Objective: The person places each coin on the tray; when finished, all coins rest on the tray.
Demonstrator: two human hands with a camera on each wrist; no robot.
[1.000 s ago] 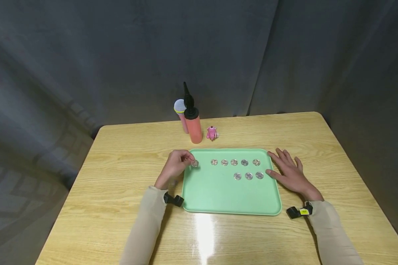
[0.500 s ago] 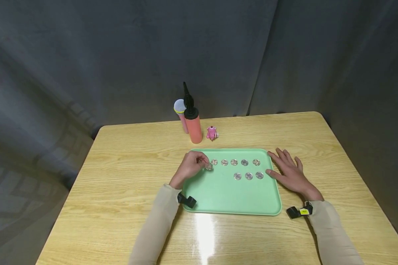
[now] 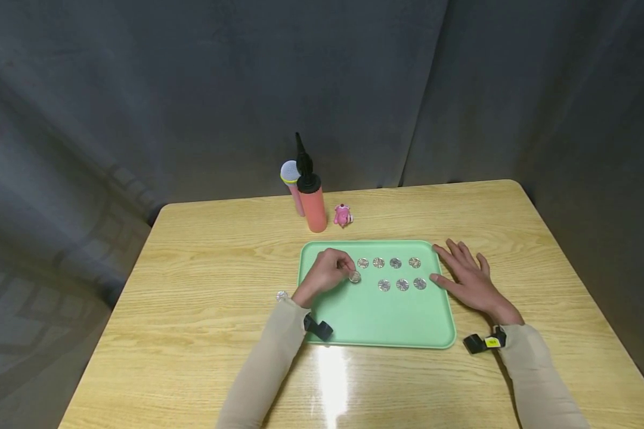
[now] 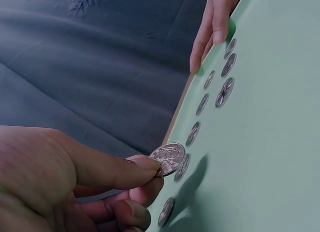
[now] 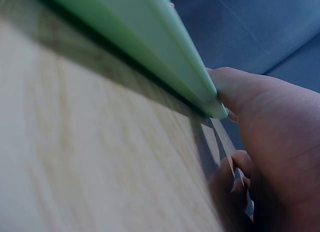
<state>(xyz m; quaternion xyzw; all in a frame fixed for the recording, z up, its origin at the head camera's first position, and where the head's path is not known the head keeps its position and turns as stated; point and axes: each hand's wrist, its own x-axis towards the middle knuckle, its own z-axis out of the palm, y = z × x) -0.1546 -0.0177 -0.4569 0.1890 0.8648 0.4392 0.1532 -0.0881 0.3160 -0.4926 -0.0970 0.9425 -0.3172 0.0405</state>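
My left hand (image 3: 327, 273) pinches a silver coin (image 4: 168, 159) between thumb and forefinger, above the left part of a mint-green tray (image 3: 386, 325). On the tray, several coins lie flat in a back row (image 3: 378, 262). A shorter front row (image 3: 402, 285) has 3 coins. The leftmost back-row coin (image 4: 166, 211) shows in the left wrist view, while my left hand hides it in the head view. My right hand (image 3: 469, 285) touches the tray's right edge, fingers spread and fairly straight, its thumb on the rim. One more coin (image 3: 281, 295) lies left of the tray, beside my left wrist.
Behind the tray stand a coral cylinder with a black pointed top (image 3: 314, 208), a pink toy microphone (image 3: 291, 173) and a small pink figurine (image 3: 343, 215). The wooden table (image 3: 209, 256) ends at dark curtains (image 3: 365, 89).
My left hand has carried the pinched coin rightward over the tray, from its left rim toward the rows. The coin on the table has come into view. My right hand stays put.
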